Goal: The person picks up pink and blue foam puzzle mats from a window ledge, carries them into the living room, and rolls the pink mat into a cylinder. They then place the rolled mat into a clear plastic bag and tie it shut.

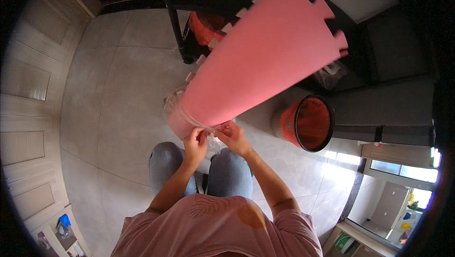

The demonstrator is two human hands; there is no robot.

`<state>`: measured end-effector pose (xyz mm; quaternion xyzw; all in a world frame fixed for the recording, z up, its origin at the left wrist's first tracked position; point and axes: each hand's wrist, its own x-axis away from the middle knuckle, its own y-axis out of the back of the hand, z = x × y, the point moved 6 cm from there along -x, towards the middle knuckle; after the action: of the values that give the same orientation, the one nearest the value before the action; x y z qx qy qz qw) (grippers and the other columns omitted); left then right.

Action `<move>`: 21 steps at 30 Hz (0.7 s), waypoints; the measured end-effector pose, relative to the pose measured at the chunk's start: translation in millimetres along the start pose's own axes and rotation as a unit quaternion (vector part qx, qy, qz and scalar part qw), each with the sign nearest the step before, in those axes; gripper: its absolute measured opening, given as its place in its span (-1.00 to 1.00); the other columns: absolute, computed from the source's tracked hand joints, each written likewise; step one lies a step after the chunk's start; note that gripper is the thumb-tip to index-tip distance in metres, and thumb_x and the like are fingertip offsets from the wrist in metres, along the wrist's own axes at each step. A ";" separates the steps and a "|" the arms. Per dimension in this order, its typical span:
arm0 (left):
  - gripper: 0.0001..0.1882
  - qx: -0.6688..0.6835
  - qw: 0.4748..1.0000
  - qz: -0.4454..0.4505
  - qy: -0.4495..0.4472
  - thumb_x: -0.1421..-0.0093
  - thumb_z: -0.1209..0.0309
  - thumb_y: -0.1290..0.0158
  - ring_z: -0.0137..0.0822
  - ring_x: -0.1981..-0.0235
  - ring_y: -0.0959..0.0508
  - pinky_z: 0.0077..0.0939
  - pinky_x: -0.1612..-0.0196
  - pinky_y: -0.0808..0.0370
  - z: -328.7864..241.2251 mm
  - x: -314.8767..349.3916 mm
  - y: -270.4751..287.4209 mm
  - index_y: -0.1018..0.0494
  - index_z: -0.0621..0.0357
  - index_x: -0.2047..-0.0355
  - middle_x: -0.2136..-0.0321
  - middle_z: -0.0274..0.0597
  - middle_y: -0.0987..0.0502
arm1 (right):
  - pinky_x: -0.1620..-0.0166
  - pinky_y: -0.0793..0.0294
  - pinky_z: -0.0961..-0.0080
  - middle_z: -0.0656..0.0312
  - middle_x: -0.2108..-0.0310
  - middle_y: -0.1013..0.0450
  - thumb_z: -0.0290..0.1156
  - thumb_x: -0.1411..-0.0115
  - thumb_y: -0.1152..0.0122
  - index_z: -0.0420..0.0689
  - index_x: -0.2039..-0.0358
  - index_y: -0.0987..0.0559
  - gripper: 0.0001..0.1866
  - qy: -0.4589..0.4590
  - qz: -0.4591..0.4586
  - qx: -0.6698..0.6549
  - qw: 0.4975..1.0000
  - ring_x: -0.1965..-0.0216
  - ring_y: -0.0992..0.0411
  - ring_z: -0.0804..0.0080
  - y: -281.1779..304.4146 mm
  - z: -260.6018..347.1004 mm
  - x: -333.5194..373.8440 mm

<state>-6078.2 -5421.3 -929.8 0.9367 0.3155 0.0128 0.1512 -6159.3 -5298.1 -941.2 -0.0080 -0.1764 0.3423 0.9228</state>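
A large pink foam mat point(260, 53) with jigsaw-toothed edges stands rolled up in front of my knees, leaning away to the upper right. Crumpled clear plastic, apparently a bag point(169, 103), wraps its lower end. My left hand point(195, 144) is closed, pinching the plastic at the near side of the roll. Just to its right, my right hand point(232, 138) also pinches the plastic, with fingers close to the mat's lower right edge. The mat hides whatever lies behind its lower end.
To the right, a round bin point(290, 124) with a black rim and red liner stands on the grey tiled floor point(128, 91). Beyond the mat are a black rack point(174, 24) and a red bag point(204, 29). Pale panelled doors point(33, 67) line the left side.
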 end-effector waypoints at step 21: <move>-0.80 -0.085 0.991 0.034 -0.095 0.11 0.67 -0.05 -0.33 0.58 -0.48 -0.52 0.52 -0.39 -6.7 -3.2 7.8 -0.42 0.26 0.40 0.55 -0.15 -0.48 | 0.39 -0.36 0.63 0.19 0.25 -0.44 -0.49 -0.14 -0.02 -0.18 0.15 -0.36 -0.75 -0.236 0.046 -0.367 0.899 0.38 -0.44 0.45 -31.3 10.5 15.7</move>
<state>-6077.0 -5427.3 -920.9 0.9279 0.2651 -0.0441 0.2585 -6132.0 -5313.2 -922.1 -0.2728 -0.5014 0.2875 0.7691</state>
